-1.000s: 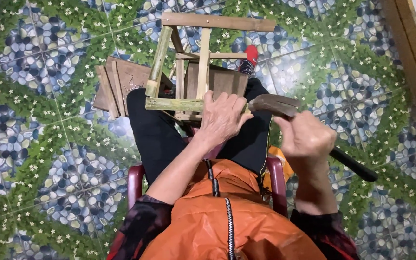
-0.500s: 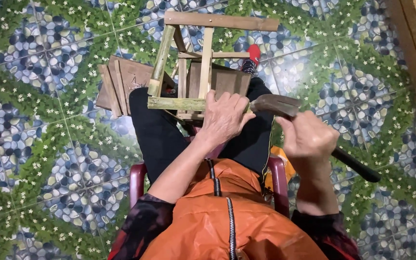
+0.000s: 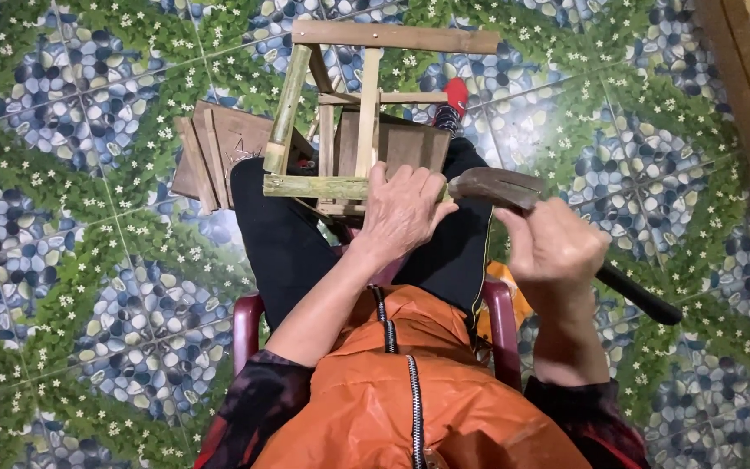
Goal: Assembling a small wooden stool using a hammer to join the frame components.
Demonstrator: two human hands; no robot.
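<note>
- Left hand (image 3: pixel 403 213): forearm reached forward over the lap, palm down; the fingers were curled together and pressed over the near end of the green bamboo rail (image 3: pixel 314 186), gripping it where it met the upright slats.
- Right hand (image 3: pixel 555 247): forearm bent at the person's right side, wrist raised; the fingers were wrapped in a closed fist around the dark handle of the chopping knife (image 3: pixel 514 188).
- Chopping knife: the broad dark blade pointed left from the fist, its tip just beside the left hand's knuckles and close to the rail's end; the handle ran down and right beyond the fist, out over the floor.
- Bamboo frame (image 3: pixel 366 95): an unfinished frame of rails and slats, resting on the knees, tilted away from the sitter; the green rail was its nearest bar.
- Wooden boards (image 3: pixel 219 152): stacked on edge, left of the frame, on the floor.
- Red plastic chair (image 3: pixel 246 323): under the sitter.
- Patterned tile floor (image 3: pixel 62 217): all around.
</note>
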